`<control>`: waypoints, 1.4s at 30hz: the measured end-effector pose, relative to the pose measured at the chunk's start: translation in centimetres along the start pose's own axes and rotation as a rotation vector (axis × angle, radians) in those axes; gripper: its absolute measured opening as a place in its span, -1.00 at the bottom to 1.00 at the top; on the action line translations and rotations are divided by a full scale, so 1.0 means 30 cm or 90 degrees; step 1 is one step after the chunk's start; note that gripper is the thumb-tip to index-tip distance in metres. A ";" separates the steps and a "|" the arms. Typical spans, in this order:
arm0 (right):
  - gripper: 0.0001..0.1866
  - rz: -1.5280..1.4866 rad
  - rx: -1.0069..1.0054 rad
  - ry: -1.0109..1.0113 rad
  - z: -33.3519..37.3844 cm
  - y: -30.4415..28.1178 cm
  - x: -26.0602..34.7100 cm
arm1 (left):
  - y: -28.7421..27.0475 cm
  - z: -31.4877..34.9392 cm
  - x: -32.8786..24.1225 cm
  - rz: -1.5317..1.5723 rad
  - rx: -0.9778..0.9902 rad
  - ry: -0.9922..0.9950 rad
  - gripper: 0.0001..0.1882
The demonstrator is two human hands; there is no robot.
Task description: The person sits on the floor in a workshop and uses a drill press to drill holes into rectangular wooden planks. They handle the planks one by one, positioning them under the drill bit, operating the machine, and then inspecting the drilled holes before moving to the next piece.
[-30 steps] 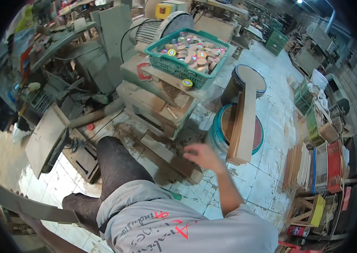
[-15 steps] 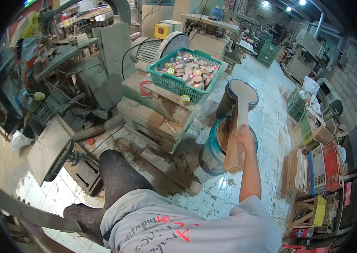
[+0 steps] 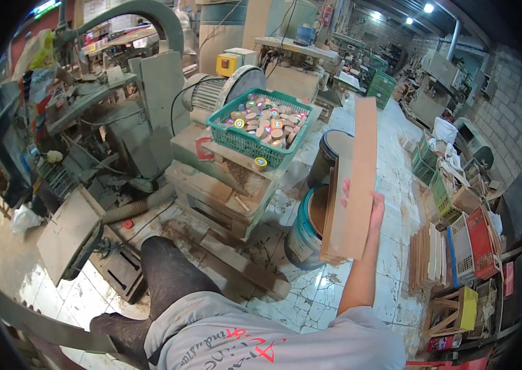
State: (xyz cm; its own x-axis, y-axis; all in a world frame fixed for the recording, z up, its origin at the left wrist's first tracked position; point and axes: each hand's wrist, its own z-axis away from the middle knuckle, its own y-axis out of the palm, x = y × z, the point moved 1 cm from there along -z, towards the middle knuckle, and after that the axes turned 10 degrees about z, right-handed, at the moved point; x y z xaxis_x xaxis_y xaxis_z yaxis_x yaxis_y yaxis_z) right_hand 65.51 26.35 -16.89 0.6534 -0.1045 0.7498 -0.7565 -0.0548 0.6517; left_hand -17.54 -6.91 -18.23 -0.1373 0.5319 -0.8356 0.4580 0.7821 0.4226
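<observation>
My right hand [image 3: 377, 213] grips a long flat wooden board [image 3: 361, 166], thumb and fingers on opposite edges, the board raised on end and turned face-on. Just behind it leans a stack of similar boards [image 3: 333, 216], beside a teal bucket [image 3: 301, 237]. At the dim lower left, my left hand [image 3: 31, 308] is partly hidden by a long grey flat strip [image 3: 57, 324]; its fingertips show over the strip's upper edge. The strip reaches across to my leg.
A green basket [image 3: 255, 135] of small round wooden pieces sits on the bench beside a disc sander [image 3: 245, 86]. A dark bucket [image 3: 326, 157] stands beyond the teal one. Planks [image 3: 242, 265] lie on the floor; stacked boards [image 3: 427, 256] and crates [image 3: 480, 240] line the right.
My right hand has lifted a board off the stack and turned it face-on, its top now higher and apart from the rest. The view has shifted slightly; the left hand stays about where it was.
</observation>
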 end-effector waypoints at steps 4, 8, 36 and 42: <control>-0.31 -0.151 0.265 -0.001 -0.007 0.162 -0.081 | 0.126 0.071 -0.069 0.005 -0.003 0.037 -0.29; -0.27 -0.136 0.243 0.031 0.003 0.300 -0.167 | 0.179 0.069 -0.077 0.131 0.015 -0.008 -0.28; -0.15 0.518 0.661 -0.146 0.228 1.090 -0.862 | 0.532 0.184 -0.139 0.482 0.038 0.110 0.01; -0.13 0.570 0.755 -0.170 0.323 1.150 -0.930 | 0.611 0.193 -0.122 0.395 -0.095 0.167 -0.09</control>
State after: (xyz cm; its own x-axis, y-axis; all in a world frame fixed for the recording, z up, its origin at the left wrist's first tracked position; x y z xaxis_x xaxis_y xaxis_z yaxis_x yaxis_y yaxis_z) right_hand 20.91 17.75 -16.43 0.0526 -0.7018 0.7105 -0.5595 -0.6100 -0.5611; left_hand -3.56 3.61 -9.46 -0.1050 0.9419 -0.3191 0.3968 0.3339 0.8550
